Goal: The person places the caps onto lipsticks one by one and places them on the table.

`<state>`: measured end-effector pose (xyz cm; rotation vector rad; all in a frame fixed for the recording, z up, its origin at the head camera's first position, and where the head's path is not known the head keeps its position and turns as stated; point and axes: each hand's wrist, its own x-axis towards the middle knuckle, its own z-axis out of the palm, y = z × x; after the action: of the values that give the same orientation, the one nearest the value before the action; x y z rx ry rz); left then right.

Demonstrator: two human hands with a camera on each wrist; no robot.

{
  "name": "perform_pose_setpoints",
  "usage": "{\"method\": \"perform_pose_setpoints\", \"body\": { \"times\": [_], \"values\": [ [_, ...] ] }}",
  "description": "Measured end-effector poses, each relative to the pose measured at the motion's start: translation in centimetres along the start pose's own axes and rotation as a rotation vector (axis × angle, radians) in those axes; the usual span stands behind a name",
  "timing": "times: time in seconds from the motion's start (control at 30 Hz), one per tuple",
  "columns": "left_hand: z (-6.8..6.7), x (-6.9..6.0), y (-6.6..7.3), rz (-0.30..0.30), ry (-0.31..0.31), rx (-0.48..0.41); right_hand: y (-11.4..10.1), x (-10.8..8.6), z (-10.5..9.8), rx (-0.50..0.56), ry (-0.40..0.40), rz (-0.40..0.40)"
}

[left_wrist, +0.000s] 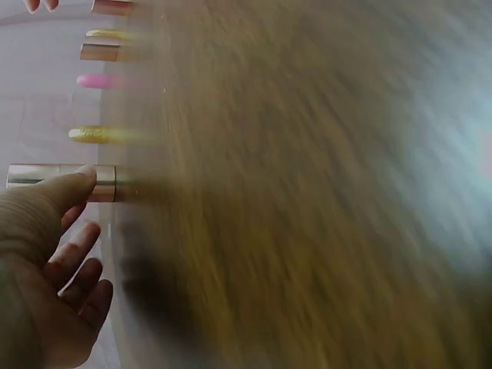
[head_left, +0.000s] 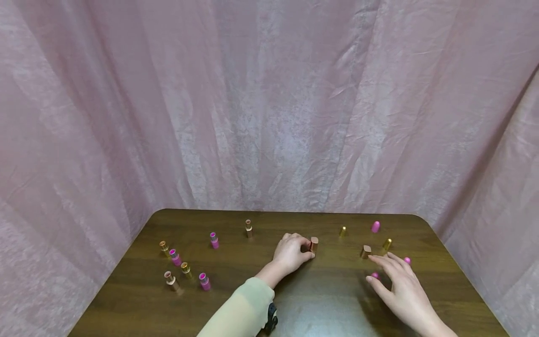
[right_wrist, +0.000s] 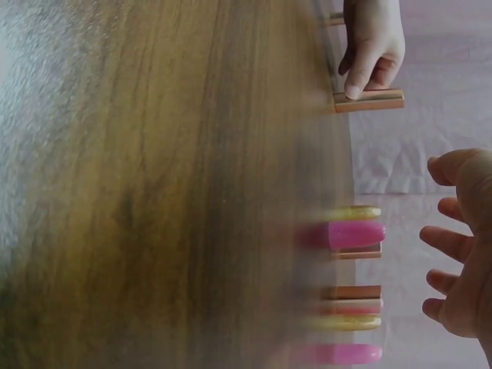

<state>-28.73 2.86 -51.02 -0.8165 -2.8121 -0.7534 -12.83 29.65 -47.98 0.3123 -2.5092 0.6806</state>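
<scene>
In the head view my left hand [head_left: 291, 254] pinches an upright rose-gold lipstick [head_left: 314, 245], standing on the table. The left wrist view has the thumb laid along this lipstick [left_wrist: 105, 184], the other fingers loosely bent. My right hand [head_left: 402, 288] is spread, holding nothing, among the small caps on the right. Its fingertips come near a rose-gold cap [head_left: 366, 252] and partly cover a pink cap [head_left: 375, 275]. Another pink cap [head_left: 407, 260] lies just beyond the fingers, with a gold cap [head_left: 387, 244] behind. The right wrist view has the right hand [right_wrist: 465, 246] with fingers apart.
Farther back on the right stand a smaller gold cap [head_left: 343, 231] and a pink cap [head_left: 375, 226]. Several capless lipstick tubes stand on the left, among them a pink one [head_left: 204, 282] and a rose-gold one [head_left: 249, 229]. A pink curtain [head_left: 269, 117] hangs behind the wooden table [head_left: 328, 304].
</scene>
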Motion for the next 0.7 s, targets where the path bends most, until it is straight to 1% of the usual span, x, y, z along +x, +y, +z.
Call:
{"method": "perform_pose_setpoints", "body": {
  "times": [0.17,0.37,0.43,0.57,0.7],
  "values": [
    [0.9,0.8,0.6,-0.062,0.037,0.001,0.4,-0.3,-0.1,0.012,-0.018,0.028],
    [1.5,1.8,0.9,-0.130,0.048,0.012,0.7,-0.5,-0.2,0.012,-0.006,0.045],
    [1.7,2.1,1.0,-0.143,0.049,0.019,0.8,-0.6,-0.3,0.017,0.004,0.051],
    [2.1,2.5,0.9,-0.149,0.055,0.022,0.9,-0.6,-0.5,0.022,0.005,0.077],
    [2.1,2.3,0.7,-0.160,0.044,-0.014,1.0,-0.8,-0.7,0.035,-0.014,0.111]
  ]
}}
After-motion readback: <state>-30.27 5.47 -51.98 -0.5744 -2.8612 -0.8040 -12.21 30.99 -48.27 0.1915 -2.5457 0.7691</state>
